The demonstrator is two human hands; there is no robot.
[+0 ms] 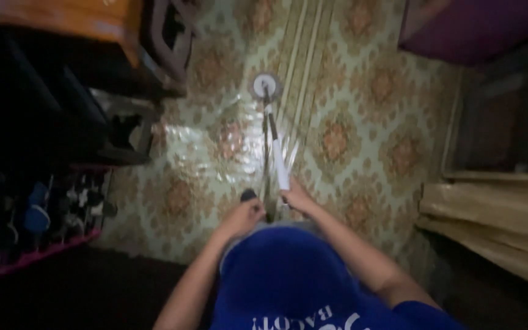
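A long mop (274, 143) with a white and dark handle reaches away from me, and its round pale head (266, 85) rests on the patterned floor (362, 128). My right hand (297, 197) grips the white part of the handle. My left hand (244, 215) is closed around the dark top end of the handle, just left of the right hand. Both forearms extend from my blue shirt at the bottom of the view. The floor around the mop shines wet.
A wooden table (74, 24) and a dark chair (169, 43) stand at the upper left. A pink rack with shoes (44, 214) lies at the left. A purple seat (478, 27) is at the upper right, with wooden furniture (496, 208) along the right.
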